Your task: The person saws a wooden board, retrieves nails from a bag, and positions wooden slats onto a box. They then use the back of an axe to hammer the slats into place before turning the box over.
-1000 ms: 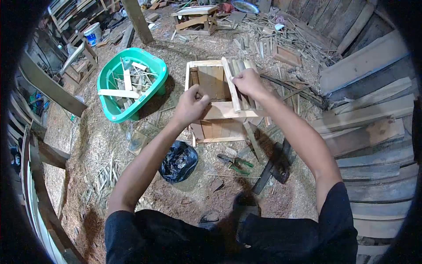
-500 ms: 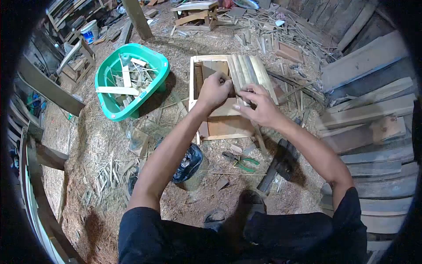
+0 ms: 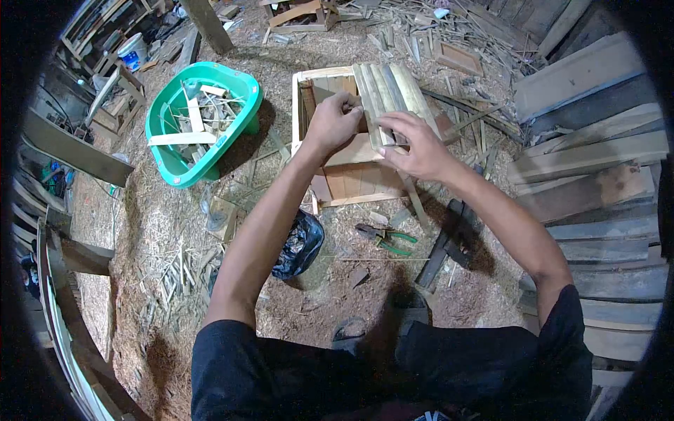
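Note:
A wooden box frame stands on the ground before me, its top partly open on the left. A panel of rounded wooden slats covers the right part and overhangs that side. My right hand grips the near edge of the slats, thumb below and fingers on top. Over the opening, close to the leftmost slat, my left hand is closed with curled fingers. Whatever it may hold is hidden. Pliers with green handles lie on the ground below the box.
A green tub of wood scraps stands at the left, with a black plastic bag nearer me. Stacked boards line the right side. A dark tool or bar lies beside the pliers. Shavings cover the ground.
The view has shifted, so the box and tub sit slightly higher in it. My right hand's fingers now lie flatter over the slats' near edge; my left hand stays curled near the opening.

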### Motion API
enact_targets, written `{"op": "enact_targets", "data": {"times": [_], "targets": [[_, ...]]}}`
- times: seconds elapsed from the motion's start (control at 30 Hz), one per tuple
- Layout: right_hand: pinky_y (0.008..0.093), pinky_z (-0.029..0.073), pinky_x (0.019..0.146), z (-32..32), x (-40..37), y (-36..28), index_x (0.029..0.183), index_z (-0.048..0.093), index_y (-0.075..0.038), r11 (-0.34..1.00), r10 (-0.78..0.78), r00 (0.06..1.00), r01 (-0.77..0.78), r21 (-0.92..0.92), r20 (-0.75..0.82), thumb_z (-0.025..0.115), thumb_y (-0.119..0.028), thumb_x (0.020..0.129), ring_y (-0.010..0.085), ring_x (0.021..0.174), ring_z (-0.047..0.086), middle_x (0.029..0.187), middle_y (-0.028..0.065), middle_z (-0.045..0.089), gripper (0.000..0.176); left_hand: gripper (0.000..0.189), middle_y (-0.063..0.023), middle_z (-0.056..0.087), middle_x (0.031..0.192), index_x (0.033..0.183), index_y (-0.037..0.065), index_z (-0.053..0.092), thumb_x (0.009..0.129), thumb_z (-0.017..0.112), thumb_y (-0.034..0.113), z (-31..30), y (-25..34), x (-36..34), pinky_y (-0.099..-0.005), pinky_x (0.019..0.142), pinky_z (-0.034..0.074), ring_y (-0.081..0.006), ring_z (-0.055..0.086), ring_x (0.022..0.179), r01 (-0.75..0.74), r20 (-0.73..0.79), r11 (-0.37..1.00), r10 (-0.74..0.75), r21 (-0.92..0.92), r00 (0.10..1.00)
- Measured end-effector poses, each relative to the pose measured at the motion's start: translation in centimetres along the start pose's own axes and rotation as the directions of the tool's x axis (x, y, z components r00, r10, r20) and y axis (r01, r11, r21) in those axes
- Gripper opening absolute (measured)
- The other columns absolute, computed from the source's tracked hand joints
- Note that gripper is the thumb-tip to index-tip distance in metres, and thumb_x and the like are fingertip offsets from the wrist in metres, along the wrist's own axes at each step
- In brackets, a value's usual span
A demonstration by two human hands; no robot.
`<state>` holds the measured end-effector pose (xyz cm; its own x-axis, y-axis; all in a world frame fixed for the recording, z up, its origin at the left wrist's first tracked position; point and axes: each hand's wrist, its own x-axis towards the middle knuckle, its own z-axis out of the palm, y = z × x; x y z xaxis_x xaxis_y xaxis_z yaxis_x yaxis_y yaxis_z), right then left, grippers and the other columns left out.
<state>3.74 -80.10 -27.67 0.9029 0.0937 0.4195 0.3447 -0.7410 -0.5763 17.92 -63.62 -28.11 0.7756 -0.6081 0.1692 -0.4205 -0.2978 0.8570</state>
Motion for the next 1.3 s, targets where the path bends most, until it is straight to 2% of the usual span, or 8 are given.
{"op": "enact_targets", "data": {"times": [0.17,0.23,0.43,0.73,0.83,1.0,1.1,1.3], "targets": [[0.0435,0.040,0.107,-0.1,-1.0,1.1,0.123,0.062,-0.001,0.999,-0.045,0.999,0.045,0.001,0.028,0.071,-0.017,0.077,0.0355,0.123,0.052,0.129,0.0202,0.057,0.050,0.026,-0.0148,0.070,0.088,0.103,-0.004,0.066,0.087,0.064,0.017,0.1,1.8,-0.9,-0.0334,0.076,0.051,-0.0175,0.065,0.081,-0.015,0.002,0.989,0.015,0.150,1.000],[0.0429,0.040,0.107,-0.6,-0.8,0.8,0.123,0.063,0.000,0.997,-0.059,0.998,0.057,0.060,0.032,0.071,-0.016,0.078,0.0342,0.123,0.052,0.128,0.0190,0.058,0.048,0.026,-0.0153,0.070,0.087,0.102,-0.005,0.065,0.087,0.065,0.017,0.2,1.0,-0.7,-0.0336,0.076,0.051,-0.0177,0.065,0.081,-0.015,0.013,0.994,0.014,0.108,1.000],[0.0410,0.044,0.102,-0.7,-0.7,1.0,0.117,0.069,-0.005,0.991,-0.124,0.988,0.128,-0.040,0.088,0.073,-0.017,0.080,0.0313,0.116,0.056,0.127,0.0162,0.059,0.039,0.026,-0.0159,0.069,0.086,0.101,-0.005,0.064,0.087,0.065,0.017,0.4,1.1,-0.8,-0.0339,0.075,0.051,-0.0181,0.064,0.080,-0.018,0.006,0.997,0.018,0.080,1.000],[0.0421,0.049,0.093,0.2,-1.1,0.7,0.100,0.076,-0.004,0.976,-0.212,0.974,0.206,-0.078,-0.079,0.072,-0.016,0.083,0.0331,0.106,0.061,0.111,0.0163,0.068,0.021,0.027,-0.0168,0.069,0.084,0.098,-0.005,0.063,0.087,0.066,0.019,0.3,1.6,-1.1,-0.0361,0.074,0.051,-0.0219,0.065,0.077,-0.049,0.007,0.988,0.048,0.148,0.999],[0.0405,0.047,0.097,0.2,-1.5,0.4,0.103,0.075,-0.003,0.982,-0.169,0.984,0.165,-0.092,-0.046,0.071,-0.013,0.086,0.0314,0.112,0.059,0.117,0.0154,0.068,0.020,0.025,-0.0159,0.069,0.085,0.097,-0.005,0.063,0.087,0.066,0.018,0.5,1.3,-1.1,-0.0349,0.074,0.051,-0.0193,0.065,0.077,-0.069,0.010,0.988,0.068,0.136,0.998],[0.0418,0.047,0.097,0.5,-1.5,0.6,0.102,0.075,-0.003,0.976,-0.192,0.979,0.184,-0.118,-0.066,0.071,-0.013,0.086,0.0334,0.112,0.059,0.116,0.0153,0.069,0.019,0.022,-0.0158,0.070,0.087,0.097,-0.004,0.064,0.087,0.065,0.016,0.7,0.6,-0.5,-0.0342,0.074,0.051,-0.0183,0.066,0.079,-0.058,0.016,0.988,0.057,0.142,0.998],[0.0426,0.049,0.093,0.6,-1.5,0.4,0.098,0.075,-0.002,0.967,-0.231,0.968,0.218,-0.131,-0.098,0.071,-0.012,0.085,0.0350,0.107,0.061,0.112,0.0171,0.069,0.018,0.028,-0.0234,0.069,0.088,0.096,-0.002,0.066,0.082,0.066,0.022,0.7,0.7,-0.5,-0.0421,0.079,0.053,-0.0383,0.069,0.087,-0.038,-0.001,0.992,0.038,0.117,0.999],[0.0431,0.049,0.093,0.7,-1.5,0.4,0.095,0.076,-0.002,0.965,-0.242,0.962,0.226,-0.131,-0.123,0.070,-0.012,0.084,0.0361,0.104,0.062,0.109,0.0184,0.070,0.017,0.031,-0.0233,0.070,0.089,0.097,-0.002,0.066,0.082,0.065,0.025,0.9,0.8,-0.7,-0.0426,0.080,0.053,-0.0384,0.069,0.087,-0.064,-0.020,0.988,0.068,0.142,0.998]]}}
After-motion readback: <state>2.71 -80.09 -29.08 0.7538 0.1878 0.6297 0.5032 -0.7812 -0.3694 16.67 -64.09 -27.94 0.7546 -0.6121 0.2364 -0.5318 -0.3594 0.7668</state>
